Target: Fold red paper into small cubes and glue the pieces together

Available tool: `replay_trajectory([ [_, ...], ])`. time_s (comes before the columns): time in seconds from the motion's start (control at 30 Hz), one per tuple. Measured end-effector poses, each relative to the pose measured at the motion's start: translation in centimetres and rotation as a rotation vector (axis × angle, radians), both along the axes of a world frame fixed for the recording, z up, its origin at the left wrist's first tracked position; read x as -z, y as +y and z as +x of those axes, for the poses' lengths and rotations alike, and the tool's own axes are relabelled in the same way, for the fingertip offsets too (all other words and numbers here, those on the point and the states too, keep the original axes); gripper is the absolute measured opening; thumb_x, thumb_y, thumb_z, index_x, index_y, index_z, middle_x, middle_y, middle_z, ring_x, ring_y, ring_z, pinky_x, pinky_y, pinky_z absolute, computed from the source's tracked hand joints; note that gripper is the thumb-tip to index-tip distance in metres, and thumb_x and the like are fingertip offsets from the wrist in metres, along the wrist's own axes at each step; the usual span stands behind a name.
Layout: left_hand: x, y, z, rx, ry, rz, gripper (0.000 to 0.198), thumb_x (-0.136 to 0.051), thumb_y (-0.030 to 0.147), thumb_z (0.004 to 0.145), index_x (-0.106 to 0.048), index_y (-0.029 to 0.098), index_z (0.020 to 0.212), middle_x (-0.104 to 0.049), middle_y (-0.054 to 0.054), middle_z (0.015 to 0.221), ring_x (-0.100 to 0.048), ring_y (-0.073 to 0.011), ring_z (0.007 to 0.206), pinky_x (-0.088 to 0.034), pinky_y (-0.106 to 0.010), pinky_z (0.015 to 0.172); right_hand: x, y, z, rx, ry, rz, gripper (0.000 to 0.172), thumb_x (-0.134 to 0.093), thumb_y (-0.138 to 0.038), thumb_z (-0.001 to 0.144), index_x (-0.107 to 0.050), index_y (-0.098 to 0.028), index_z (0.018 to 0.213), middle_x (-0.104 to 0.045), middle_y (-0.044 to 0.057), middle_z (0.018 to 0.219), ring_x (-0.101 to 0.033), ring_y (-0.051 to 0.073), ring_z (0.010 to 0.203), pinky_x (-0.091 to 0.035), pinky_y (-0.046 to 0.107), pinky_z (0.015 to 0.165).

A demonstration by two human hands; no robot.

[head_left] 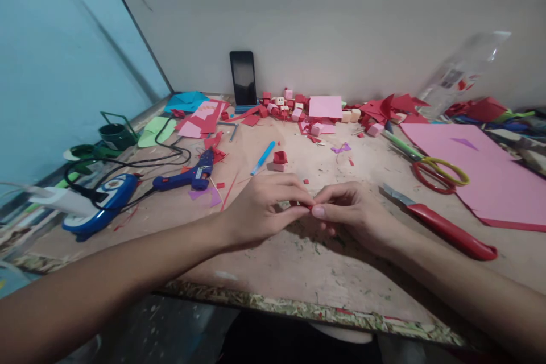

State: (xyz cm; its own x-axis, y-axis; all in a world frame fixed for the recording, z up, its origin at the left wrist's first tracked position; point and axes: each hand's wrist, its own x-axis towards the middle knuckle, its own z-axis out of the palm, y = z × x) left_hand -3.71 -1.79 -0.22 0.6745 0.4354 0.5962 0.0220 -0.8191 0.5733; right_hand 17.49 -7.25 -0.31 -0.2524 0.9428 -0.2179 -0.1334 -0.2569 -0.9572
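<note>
My left hand (268,207) and my right hand (354,210) meet over the middle of the table, fingertips nearly touching. Both pinch a tiny red paper piece (311,208), mostly hidden by the fingers. Just beyond my left hand sits a small box (280,160), red on top and pink below. A blue pen (263,158) lies to the left of that box. A small red scrap (306,181) rests beyond the fingertips.
A blue glue gun (187,175) with a black cable lies left, near a blue power strip (102,205). At right are a red-handled knife (447,228), scissors (439,173) and pink sheets (503,176). Paper cubes (296,114) and a phone (243,78) stand along the wall.
</note>
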Motion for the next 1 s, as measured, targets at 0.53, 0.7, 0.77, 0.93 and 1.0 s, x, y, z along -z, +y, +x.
replay_trajectory([
  [0.53, 0.2, 1.3, 0.5, 0.069, -0.019, -0.740, 0.007, -0.088, 0.018, 0.077, -0.085, 0.014, 0.082, -0.080, -0.007, 0.081, -0.070, -0.0143, 0.073, -0.055, -0.024, 0.070, -1.2, -0.5, 0.0, 0.032, -0.251, 0.182, 0.030, -0.097, -0.041, 0.066, -0.080, -0.016, 0.068, -0.067, 0.002, 0.056, -0.055, 0.012, 0.050, -0.044, 0.025, 0.049],
  [0.7, 0.1, 1.2, 0.5, 0.054, -0.015, -0.676, 0.003, -0.083, 0.018, 0.081, -0.084, 0.014, 0.081, -0.079, -0.006, 0.079, -0.068, -0.0141, 0.072, -0.054, -0.025, 0.069, -1.1, -0.2, 0.1, 0.046, -0.348, 0.246, 0.032, -0.095, -0.046, 0.068, -0.080, -0.018, 0.066, -0.067, 0.002, 0.055, -0.055, 0.013, 0.051, -0.046, 0.027, 0.049],
  [0.77, 0.0, 1.1, 0.5, 0.026, 0.000, -0.690, 0.005, -0.082, 0.019, 0.081, -0.083, 0.014, 0.081, -0.077, -0.005, 0.076, -0.066, -0.0131, 0.069, -0.053, -0.024, 0.066, -0.9, -0.1, 0.3, 0.061, -0.407, 0.296, 0.032, -0.093, -0.048, 0.070, -0.081, -0.018, 0.068, -0.069, 0.002, 0.058, -0.056, 0.014, 0.052, -0.047, 0.028, 0.051],
  [0.93, -0.1, 0.8, 0.4, -0.002, 0.019, -0.756, 0.011, -0.082, 0.023, 0.079, -0.081, 0.012, 0.080, -0.074, -0.004, 0.072, -0.065, -0.0115, 0.065, -0.052, -0.022, 0.063, -0.5, 0.1, 0.5, 0.047, -0.482, 0.380, 0.031, -0.088, -0.051, 0.077, -0.083, -0.020, 0.072, -0.074, 0.004, 0.064, -0.060, 0.016, 0.057, -0.050, 0.031, 0.057],
  [1.0, -0.1, 0.7, 0.4, -0.003, 0.015, -0.750, 0.011, -0.081, 0.022, 0.079, -0.080, 0.012, 0.080, -0.074, -0.004, 0.071, -0.064, -0.0110, 0.064, -0.051, -0.021, 0.062, -0.3, 0.1, 0.5, 0.027, -0.489, 0.402, 0.031, -0.086, -0.051, 0.079, -0.084, -0.020, 0.076, -0.077, 0.005, 0.070, -0.063, 0.018, 0.061, -0.051, 0.032, 0.060],
])
